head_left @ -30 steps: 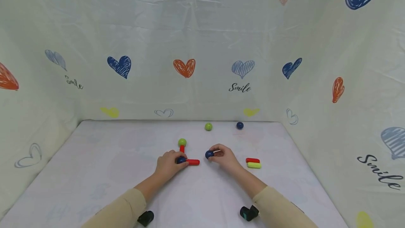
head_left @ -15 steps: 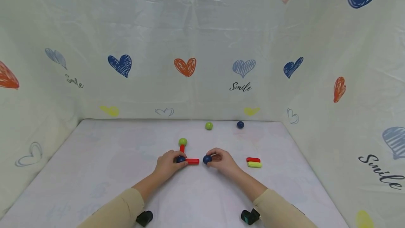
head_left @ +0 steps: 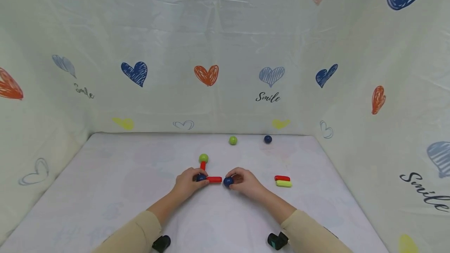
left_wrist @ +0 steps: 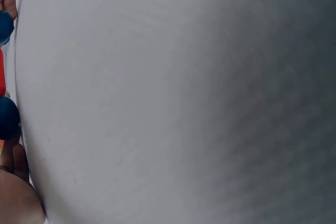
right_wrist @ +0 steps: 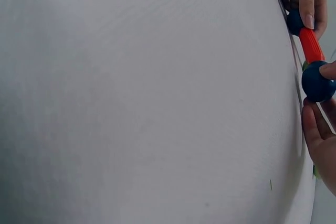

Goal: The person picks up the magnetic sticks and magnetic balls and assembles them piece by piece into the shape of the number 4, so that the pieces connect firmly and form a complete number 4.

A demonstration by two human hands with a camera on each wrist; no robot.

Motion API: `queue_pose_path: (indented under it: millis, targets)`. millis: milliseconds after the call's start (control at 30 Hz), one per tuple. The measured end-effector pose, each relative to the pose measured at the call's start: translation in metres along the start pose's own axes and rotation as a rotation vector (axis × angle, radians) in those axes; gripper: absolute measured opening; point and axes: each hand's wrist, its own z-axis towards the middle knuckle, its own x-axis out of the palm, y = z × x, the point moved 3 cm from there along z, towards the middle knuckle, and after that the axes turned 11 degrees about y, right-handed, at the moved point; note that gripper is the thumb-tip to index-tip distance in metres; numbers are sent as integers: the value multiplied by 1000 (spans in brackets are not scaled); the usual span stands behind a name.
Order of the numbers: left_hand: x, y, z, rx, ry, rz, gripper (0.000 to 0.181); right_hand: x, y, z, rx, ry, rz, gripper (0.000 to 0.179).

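My left hand [head_left: 189, 182] grips a dark blue ball [head_left: 200, 177] near the middle of the table. From that ball one red rod [head_left: 214, 179] points right, and another red rod [head_left: 202, 165] runs away from me to a green ball [head_left: 203, 158]. Between thumb and fingers, my right hand [head_left: 246, 183] pinches a second dark blue ball [head_left: 228, 182], right at the free end of the right-pointing rod. In the right wrist view this second ball [right_wrist: 318, 81] lines up with the red rod [right_wrist: 312, 45], the left hand's fingers at its far end.
A loose green ball [head_left: 233, 140] and a loose dark blue ball [head_left: 268, 139] lie near the table's back edge. Right of my right hand, a red rod [head_left: 282, 178] and a yellow-green rod [head_left: 283, 184] lie side by side. A heart-printed cloth [head_left: 232, 108] stands behind the table.
My right hand has brought its blue ball left and nearer to me, up to the rod's end. The left hand keeps its hold in the same place.
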Motion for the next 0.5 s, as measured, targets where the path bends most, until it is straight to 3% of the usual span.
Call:
queue_pose_path:
  millis: [500]
  targets:
    - [1,1,0,-5,2,-4,21,3,0,9,-8,6,-40,30]
